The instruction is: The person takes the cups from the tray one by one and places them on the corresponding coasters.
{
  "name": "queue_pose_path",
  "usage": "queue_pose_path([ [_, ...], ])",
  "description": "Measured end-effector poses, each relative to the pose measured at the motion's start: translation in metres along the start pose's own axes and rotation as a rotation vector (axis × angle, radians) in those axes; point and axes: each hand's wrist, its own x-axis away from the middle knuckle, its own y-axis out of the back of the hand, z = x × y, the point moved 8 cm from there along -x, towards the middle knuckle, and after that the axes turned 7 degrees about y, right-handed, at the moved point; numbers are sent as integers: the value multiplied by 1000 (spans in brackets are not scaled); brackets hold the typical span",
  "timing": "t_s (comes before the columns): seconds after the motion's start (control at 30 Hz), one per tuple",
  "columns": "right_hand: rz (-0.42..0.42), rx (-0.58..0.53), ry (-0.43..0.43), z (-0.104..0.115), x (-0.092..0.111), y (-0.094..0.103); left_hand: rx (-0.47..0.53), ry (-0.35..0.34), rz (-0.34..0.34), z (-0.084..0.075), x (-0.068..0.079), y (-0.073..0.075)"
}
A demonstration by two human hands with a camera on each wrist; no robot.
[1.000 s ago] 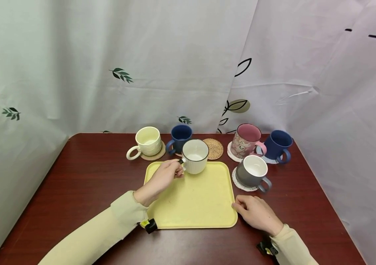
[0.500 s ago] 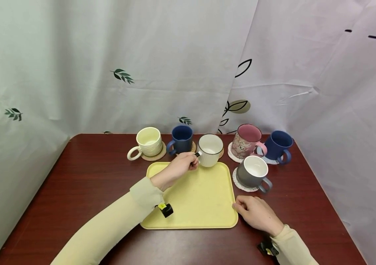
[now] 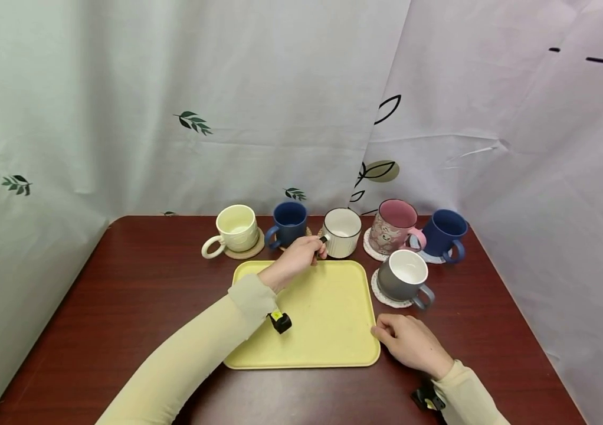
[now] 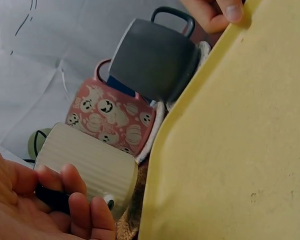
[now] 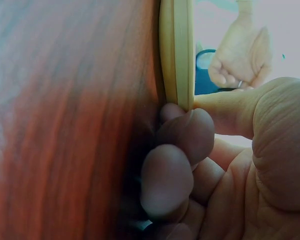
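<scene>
My left hand (image 3: 301,254) grips the dark handle of a white ribbed mug (image 3: 341,243) with a dark rim, at the back middle of the table. In the left wrist view, curled fingers wrap the handle (image 4: 55,198), and the mug stands upright close over a woven coaster (image 4: 127,227). At the right side of the yellow tray (image 3: 328,324), my right hand (image 3: 413,345) pinches the rim. In the right wrist view, the thumb and fingers close on the tray's edge (image 5: 182,55).
Left of the white mug are a navy mug (image 3: 289,223) and a cream mug (image 3: 238,230) on coasters. To its right are a pink patterned mug (image 3: 390,230), another navy mug (image 3: 442,236) and a grey mug (image 3: 399,282). A fabric curtain (image 3: 259,106) hangs behind the table.
My left hand has carried the white mug from over the tray's back edge rightward and back onto the woven coaster's spot. My right hand has stayed at the tray's rim.
</scene>
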Motion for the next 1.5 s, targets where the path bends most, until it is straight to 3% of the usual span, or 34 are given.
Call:
queue_pose_path([
  [0.43,-9,5,6,1,0,1,1,39,-9,7,-14,-2],
  [1.17,8,-7,-4,0,-1,-1,31,-7,-33,9,-25,-1],
  [1.5,8,-9,5,1,-1,1,-47,-20,-96,8,-25,2],
])
